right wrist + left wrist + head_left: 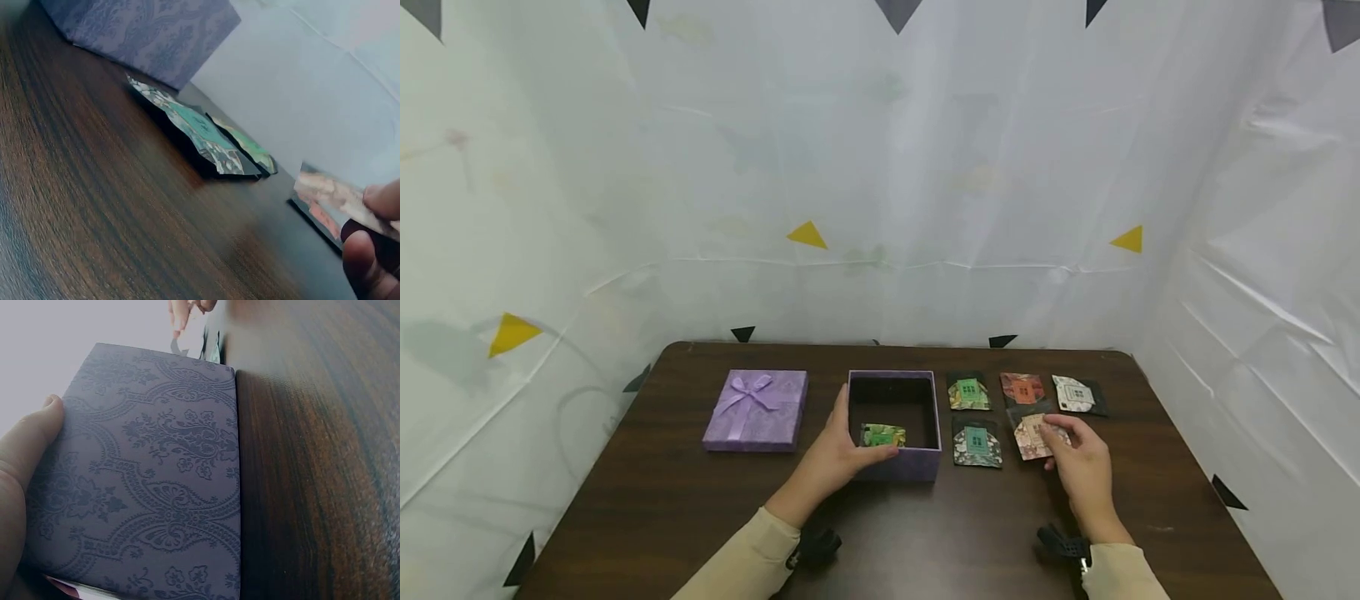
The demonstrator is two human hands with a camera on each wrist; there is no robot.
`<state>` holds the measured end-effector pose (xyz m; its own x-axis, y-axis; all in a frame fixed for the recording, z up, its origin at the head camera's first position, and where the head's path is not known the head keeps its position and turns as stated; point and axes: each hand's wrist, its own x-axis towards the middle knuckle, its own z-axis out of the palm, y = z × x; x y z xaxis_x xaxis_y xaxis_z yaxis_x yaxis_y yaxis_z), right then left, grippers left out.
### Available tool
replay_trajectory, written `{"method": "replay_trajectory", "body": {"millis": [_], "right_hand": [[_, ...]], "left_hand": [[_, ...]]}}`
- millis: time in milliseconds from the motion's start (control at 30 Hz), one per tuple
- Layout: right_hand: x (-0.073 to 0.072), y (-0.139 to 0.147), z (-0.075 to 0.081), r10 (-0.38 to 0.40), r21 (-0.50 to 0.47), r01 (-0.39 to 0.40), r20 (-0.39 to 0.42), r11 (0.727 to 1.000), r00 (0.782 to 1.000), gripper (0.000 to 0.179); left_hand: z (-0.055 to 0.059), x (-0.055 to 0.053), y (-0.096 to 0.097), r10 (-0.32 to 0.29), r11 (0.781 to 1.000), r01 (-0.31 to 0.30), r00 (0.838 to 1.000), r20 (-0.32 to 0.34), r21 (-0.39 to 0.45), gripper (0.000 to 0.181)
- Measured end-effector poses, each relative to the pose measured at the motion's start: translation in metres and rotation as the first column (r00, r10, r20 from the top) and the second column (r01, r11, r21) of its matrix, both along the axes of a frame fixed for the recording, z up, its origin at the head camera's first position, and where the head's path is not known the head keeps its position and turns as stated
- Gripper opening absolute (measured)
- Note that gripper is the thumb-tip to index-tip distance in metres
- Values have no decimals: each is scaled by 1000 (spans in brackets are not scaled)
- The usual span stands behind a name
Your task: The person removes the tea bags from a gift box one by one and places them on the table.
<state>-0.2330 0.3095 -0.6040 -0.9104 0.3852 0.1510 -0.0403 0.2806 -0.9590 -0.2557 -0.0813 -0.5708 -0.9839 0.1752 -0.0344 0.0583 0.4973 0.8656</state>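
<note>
My left hand point(829, 460) grips the open purple box point(898, 468) at its left front, thumb over the front rim and fingers along the left side. In the left wrist view, the patterned box wall point(150, 469) fills much of the frame. A green sachet point(882, 434) lies inside the box near the front wall. To the right, my right hand point(1090, 473) pinches a beige-pink sachet point(1028, 438) between thumb and fingers. The right wrist view has this sachet tilted up from the table, partly covered by the fingertips point(359, 247).
A purple lid with a ribbon bow point(758, 412) lies left of the box. Right of the box are a green sachet point(968, 392), a teal one point(977, 443), a red-orange one point(1022, 389) and a white-and-black one point(1078, 395). White curtains surround the dark wooden table point(925, 533).
</note>
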Motion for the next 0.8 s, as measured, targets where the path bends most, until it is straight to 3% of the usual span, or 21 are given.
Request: {"method": "replay_trajectory", "body": {"millis": [233, 433, 600, 800], "right_hand": [[-3, 2, 0, -39, 118, 29, 90, 993, 995, 29], [-3, 4, -1, -90, 304, 43, 142, 952, 986, 35], [-5, 8, 0, -61, 387, -22, 203, 922, 977, 33], [-7, 12, 1, -5, 461, -89, 198, 883, 980, 33]], "left_hand": [[2, -1, 0, -6, 1000, 6, 1000, 6, 3, 143], [0, 0, 0, -4, 1000, 4, 1000, 1, 5, 140], [2, 1, -1, -3, 1000, 3, 1000, -2, -1, 142], [4, 0, 0, -4, 1000, 4, 1000, -8, 7, 142]]}}
